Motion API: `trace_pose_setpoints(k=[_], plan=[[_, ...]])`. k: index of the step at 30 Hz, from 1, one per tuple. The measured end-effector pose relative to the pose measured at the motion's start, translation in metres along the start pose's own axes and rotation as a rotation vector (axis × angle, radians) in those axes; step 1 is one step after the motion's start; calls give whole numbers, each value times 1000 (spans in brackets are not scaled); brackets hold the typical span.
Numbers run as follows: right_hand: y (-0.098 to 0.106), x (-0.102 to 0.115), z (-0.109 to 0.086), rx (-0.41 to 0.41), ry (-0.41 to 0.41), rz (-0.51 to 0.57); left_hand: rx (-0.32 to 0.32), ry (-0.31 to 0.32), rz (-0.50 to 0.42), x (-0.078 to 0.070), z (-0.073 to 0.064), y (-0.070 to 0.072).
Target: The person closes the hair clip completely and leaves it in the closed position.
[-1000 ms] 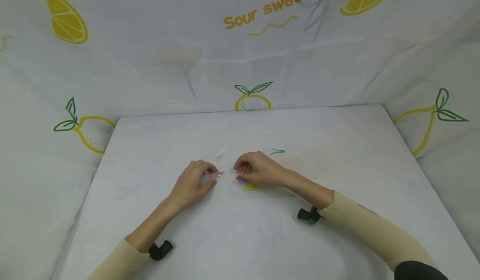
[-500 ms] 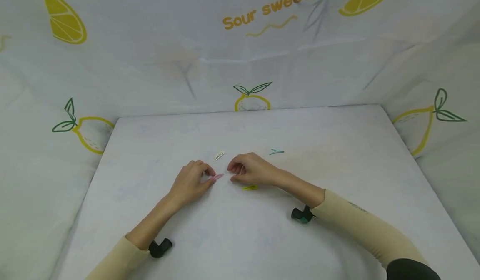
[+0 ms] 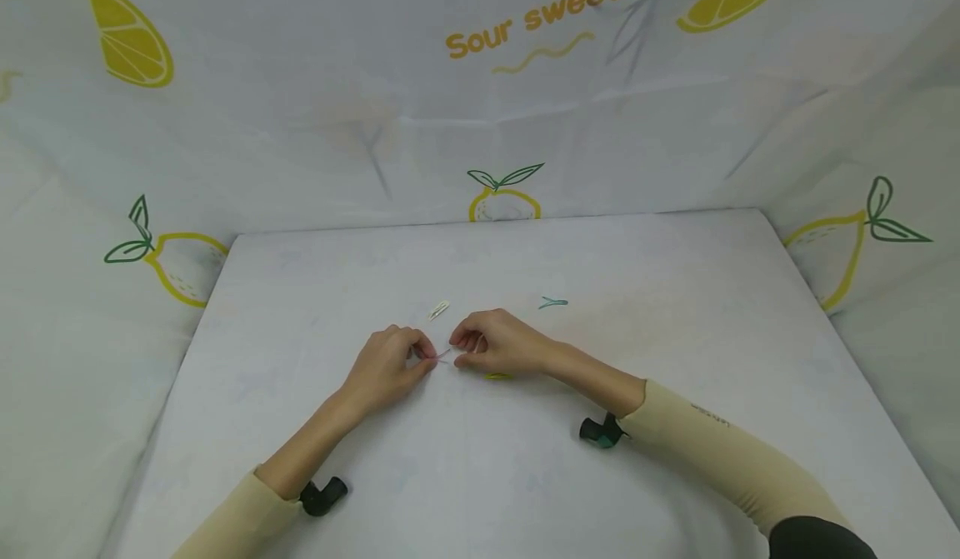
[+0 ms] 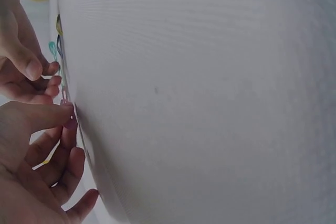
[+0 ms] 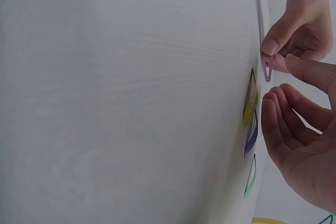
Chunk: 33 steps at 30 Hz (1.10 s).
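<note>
My left hand (image 3: 386,367) pinches a pink snap hair clip (image 3: 442,357) between thumb and fingers. In the head view the clip's free end spreads into two thin prongs. Facing it, my right hand (image 3: 502,342) hovers with fingers bent and a gap between thumb and fingertips, holding nothing. The right wrist view shows the pink hair clip (image 5: 268,72) just beside my right fingertips, apparently apart from them. A yellow hair clip (image 3: 498,376) lies partly hidden below my right hand. A dark purple clip (image 5: 251,137) shows only in the right wrist view.
A cream hair clip (image 3: 439,310) lies on the white table (image 3: 465,476) beyond my hands. To its right is a teal clip (image 3: 553,301) with its prongs spread. A lemon-printed white cloth (image 3: 315,151) stands behind the table.
My right hand has moved left toward the pink clip. The pink clip has turned in my left hand, and its prongs now show spread. Less of the yellow clip is visible.
</note>
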State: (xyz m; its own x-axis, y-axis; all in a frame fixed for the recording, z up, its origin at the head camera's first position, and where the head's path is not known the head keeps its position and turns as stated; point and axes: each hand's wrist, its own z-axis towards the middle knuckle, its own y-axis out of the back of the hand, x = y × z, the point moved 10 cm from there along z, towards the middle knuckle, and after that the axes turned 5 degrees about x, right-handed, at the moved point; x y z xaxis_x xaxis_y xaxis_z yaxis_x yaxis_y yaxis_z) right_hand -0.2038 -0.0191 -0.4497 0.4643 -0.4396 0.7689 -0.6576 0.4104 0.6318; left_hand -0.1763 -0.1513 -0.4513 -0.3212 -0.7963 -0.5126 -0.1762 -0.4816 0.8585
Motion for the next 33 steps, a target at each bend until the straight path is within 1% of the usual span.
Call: trace_pose_setpoints(k=[8, 13, 17, 28, 33], plan=[[2, 2, -3, -13, 5, -9, -10, -47, -54, -10, 1, 2], [6, 4, -6, -37, 28, -4, -24, -54, -102, -14, 1, 5], [10, 5, -10, -73, 54, -7, -36, -61, -139, -19, 0, 8], [23, 7, -26, -128, 71, 13, -16, -48, -203, -28, 0, 11], [29, 7, -31, -146, 76, 19, -28, -76, -222, -30, -1, 12]])
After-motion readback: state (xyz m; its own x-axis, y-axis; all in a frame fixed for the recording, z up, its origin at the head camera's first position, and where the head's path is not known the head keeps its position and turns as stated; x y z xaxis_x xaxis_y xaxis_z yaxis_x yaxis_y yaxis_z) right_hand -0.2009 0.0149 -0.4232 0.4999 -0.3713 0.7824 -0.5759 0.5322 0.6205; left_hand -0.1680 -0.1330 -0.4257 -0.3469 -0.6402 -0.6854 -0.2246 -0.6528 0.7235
